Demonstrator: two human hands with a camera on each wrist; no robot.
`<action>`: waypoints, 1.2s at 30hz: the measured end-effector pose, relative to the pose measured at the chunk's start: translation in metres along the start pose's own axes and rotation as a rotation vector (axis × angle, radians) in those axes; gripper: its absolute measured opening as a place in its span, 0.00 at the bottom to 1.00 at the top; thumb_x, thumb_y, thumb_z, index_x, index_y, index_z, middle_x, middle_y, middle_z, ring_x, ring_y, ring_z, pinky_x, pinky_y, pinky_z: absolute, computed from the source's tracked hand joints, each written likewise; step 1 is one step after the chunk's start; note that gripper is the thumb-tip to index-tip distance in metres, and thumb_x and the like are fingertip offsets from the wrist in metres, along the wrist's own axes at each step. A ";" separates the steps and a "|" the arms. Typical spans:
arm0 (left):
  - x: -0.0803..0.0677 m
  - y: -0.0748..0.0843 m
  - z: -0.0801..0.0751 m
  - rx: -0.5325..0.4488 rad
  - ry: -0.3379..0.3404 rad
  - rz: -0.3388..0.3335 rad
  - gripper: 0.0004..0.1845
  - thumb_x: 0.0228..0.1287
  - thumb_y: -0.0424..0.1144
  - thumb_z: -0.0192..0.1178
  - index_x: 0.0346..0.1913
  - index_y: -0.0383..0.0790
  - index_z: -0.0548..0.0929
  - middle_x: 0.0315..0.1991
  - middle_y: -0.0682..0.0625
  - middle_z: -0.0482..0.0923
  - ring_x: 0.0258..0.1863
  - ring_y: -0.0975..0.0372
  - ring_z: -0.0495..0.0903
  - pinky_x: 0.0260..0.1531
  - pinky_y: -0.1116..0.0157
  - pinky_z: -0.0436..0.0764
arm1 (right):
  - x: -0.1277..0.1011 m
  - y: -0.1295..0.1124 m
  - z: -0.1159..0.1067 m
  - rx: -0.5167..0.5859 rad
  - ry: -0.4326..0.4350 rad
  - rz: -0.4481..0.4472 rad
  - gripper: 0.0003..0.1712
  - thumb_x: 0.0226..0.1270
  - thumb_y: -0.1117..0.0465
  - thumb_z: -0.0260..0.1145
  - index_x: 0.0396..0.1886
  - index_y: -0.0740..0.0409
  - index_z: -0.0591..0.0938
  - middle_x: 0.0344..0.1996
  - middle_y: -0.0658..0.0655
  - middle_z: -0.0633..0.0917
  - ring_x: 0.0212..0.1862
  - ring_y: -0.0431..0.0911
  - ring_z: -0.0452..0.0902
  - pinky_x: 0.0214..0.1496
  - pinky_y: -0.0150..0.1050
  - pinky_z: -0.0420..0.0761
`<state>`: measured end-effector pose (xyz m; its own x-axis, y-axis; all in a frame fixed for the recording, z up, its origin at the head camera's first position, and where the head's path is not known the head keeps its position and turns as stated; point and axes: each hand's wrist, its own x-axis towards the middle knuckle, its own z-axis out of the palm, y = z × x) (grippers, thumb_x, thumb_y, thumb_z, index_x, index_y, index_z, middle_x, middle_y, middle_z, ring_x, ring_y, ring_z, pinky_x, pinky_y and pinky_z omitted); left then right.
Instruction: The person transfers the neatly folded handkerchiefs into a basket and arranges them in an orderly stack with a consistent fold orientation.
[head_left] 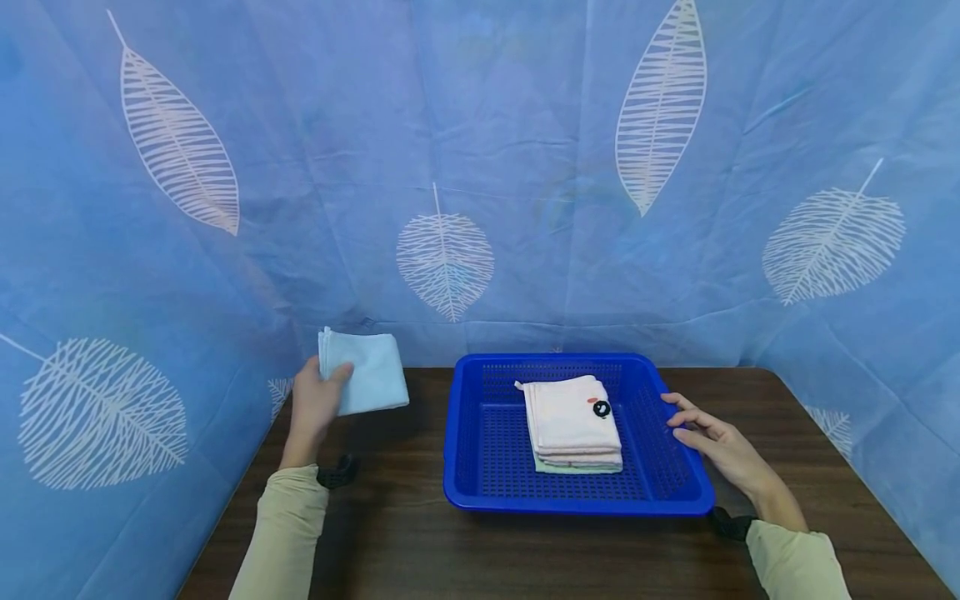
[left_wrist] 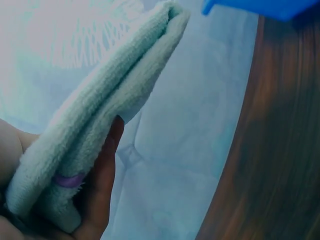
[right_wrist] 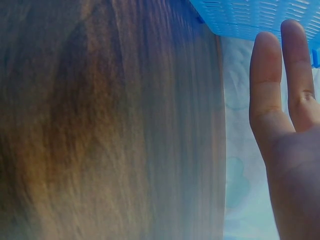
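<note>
On the left, my left hand (head_left: 313, 402) grips a folded light blue towel (head_left: 377, 375) by its left edge, thumb across the front face. The towel is raised above the table. Up close in the left wrist view, the folded towel (left_wrist: 100, 107) shows its layered edge and a small purple mark. My right hand (head_left: 716, 446) is at the right side of a blue plastic basket (head_left: 581, 505), its fingertips right at the rim. Two extended fingers (right_wrist: 266, 75) show in the right wrist view. Inside the basket lies a neat stack of folded towels (head_left: 566, 412), pale pink on top with a black round patch, light green at the bottom.
The basket stands on a dark wood table (head_left: 405, 542), right of the table's middle. Behind the table hangs a blue cloth (head_left: 525, 167) with white leaf prints, which also closes off both sides.
</note>
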<state>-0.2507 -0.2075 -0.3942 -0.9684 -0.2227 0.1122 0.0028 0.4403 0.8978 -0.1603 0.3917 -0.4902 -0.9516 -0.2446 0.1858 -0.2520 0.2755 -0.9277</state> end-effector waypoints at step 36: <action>-0.015 0.047 0.044 -0.404 -0.343 -0.120 0.30 0.72 0.45 0.63 0.71 0.44 0.67 0.59 0.44 0.77 0.47 0.60 0.85 0.46 0.60 0.87 | 0.000 0.001 -0.002 -0.026 0.010 0.031 0.17 0.83 0.61 0.52 0.57 0.71 0.75 0.72 0.27 0.65 0.66 0.10 0.53 0.57 0.14 0.66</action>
<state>-0.2470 -0.1457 -0.3727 -0.9934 0.0759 -0.0863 -0.0830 0.0449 0.9955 -0.1609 0.3935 -0.4903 -0.9608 -0.2260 0.1604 -0.2265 0.3072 -0.9243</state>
